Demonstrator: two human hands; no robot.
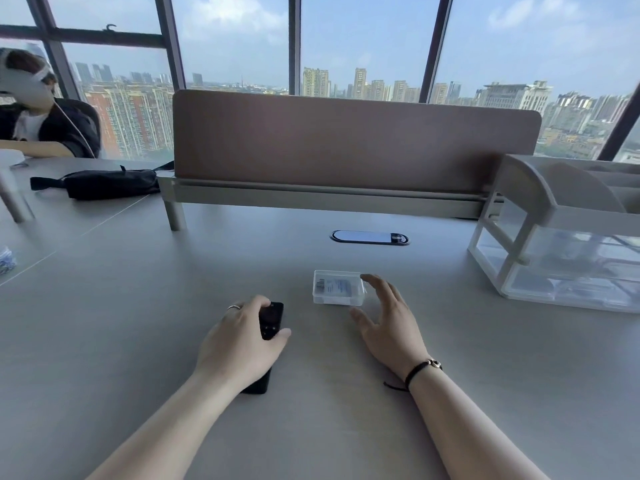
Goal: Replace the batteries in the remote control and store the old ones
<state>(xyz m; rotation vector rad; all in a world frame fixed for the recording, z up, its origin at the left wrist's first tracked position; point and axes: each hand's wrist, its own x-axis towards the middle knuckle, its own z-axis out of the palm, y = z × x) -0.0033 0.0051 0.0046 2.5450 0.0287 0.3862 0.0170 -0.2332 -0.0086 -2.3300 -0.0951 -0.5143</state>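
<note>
Currently: left hand [242, 337] closed over black remote control [270, 318] on desk [138, 306]; right hand [388, 320] open, empty, fingertips at clear plastic box [338, 287].

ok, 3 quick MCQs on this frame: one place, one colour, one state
1. The clear plastic box lies:
A. under the left hand
B. just left of the right hand
C. inside the desk organiser

2. The remote control is:
A. white
B. grey
C. black

3. The right hand is:
A. open, fingers spread
B. a closed fist
C. gripping the remote

Key: 1 B, the box sits by the fingertips. 2 C, dark casing under the left hand. 3 A, fingers apart beside the box.
</note>
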